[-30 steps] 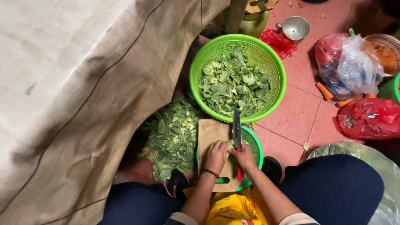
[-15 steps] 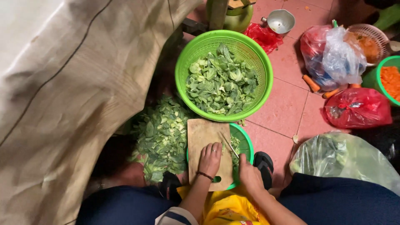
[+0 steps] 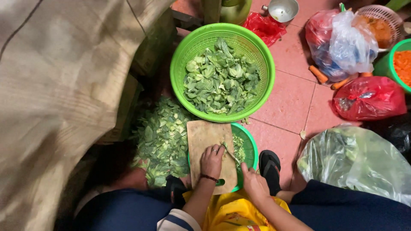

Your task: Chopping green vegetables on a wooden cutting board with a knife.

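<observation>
Hands (image 3: 233, 173) on flat wooden board (image 3: 205, 141)

red plastic bag (image 3: 369, 97) right, carrots (image 3: 317, 73) on tiled floor (image 3: 291, 102), metal bowl (image 3: 281, 9) at top.

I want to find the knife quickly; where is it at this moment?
In the head view, the knife is low in the middle, held in the right hand, with its blade at the right edge of the wooden cutting board beside the left hand.

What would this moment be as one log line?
left hand: on cutting board | right hand: holding knife | big green basket: cut greens
</observation>
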